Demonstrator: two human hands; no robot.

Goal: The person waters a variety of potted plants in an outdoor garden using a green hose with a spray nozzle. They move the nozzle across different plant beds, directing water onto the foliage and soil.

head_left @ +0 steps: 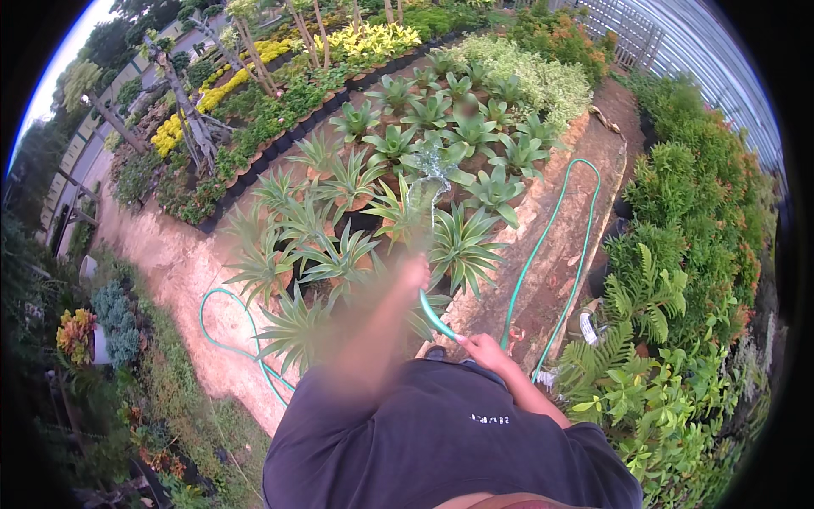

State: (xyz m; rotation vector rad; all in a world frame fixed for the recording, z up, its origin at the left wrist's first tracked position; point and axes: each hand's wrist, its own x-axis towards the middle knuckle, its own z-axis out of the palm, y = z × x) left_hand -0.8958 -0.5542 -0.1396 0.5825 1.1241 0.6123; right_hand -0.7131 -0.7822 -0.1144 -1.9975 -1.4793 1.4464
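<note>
Dark shirt fabric [441, 441] is filling the bottom of the view, closest to the lens, with both forearms reaching forward out of it toward the green hose [437, 318]. Just past the shirt, the right hand [483, 348] is closing its grip around the hose, fingers wrapped snugly on the tube where it is bending back toward the ground. Ahead of that hand, along the same hose, the left hand [413, 273] is pinching the hose end; this hand is blurred, so how tightly its grip is closing I cannot tell, though it is plainly touching the nozzle end. From that end a water spray [426, 182] is fanning upward and falling over the potted spiky plants [398, 187], which are standing in rows beyond the hose tip. To the right of the right hand, the hose is looping out across the bare dirt path [585, 212] and curving back. To the left of the hose tip, another loop of the hose is lying on the path beside the spiky pots. Ferns [644, 297] are growing to the right of the hose loop.
</note>
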